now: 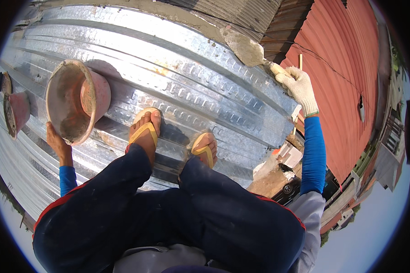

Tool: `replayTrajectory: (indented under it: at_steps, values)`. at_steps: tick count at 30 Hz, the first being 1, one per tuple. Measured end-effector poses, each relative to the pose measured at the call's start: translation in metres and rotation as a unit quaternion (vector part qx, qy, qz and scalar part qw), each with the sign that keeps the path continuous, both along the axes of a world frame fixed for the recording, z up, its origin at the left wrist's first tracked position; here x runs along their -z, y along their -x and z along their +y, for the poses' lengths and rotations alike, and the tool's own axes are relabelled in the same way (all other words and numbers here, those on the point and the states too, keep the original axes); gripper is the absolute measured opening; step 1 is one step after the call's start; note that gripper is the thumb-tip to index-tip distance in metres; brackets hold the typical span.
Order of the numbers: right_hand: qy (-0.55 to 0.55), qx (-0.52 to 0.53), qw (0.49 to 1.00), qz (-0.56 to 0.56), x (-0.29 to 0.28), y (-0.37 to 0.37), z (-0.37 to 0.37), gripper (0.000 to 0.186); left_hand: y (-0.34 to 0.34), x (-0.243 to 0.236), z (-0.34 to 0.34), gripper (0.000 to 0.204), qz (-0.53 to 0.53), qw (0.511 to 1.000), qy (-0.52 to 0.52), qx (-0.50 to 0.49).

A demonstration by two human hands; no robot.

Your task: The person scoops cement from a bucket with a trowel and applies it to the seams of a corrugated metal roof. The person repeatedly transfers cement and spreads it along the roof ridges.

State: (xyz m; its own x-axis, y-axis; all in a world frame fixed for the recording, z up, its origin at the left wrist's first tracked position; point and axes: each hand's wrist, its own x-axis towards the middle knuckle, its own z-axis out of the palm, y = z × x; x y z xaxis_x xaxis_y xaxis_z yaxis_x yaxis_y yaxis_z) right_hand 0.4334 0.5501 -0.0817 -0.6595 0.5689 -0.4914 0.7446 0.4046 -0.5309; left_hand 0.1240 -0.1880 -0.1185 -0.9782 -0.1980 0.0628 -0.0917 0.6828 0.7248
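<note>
My right hand (299, 90), in a white knit glove, is closed round the handle of a trowel (245, 49). Grey mortar coats the blade, which lies at the band of wet mortar (191, 20) along the far edge of the metal sheet. My bare left hand (58, 142) grips the near rim of a reddish bucket (101, 95); some of its fingers are hidden by the bucket. The bucket is tilted with its mouth toward the left, and grey mortar smears its inside.
I squat in yellow sandals (146, 132) on ribbed, shiny metal sheeting (187, 86). A smaller bucket (20, 111) stands at the far left, beside another person's foot (6, 83). A red corrugated roof (337, 77) lies to the right. The sheet's right edge drops toward ground with a vehicle (290, 187).
</note>
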Motion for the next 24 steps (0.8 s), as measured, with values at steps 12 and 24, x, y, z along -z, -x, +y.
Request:
replayTrajectory:
  at_steps: [12,24]
  values:
    - [-0.28,-0.16,0.939,0.118,-0.03,-0.019,-0.053,0.044,-0.007,-0.008,0.018,0.058,-0.003,1.0,-0.011,-0.021]
    - [-0.345,-0.224,0.905,0.106,-0.047,-0.005,-0.076,0.036,-0.004,-0.007,0.014,0.057,-0.005,1.0,-0.021,-0.023]
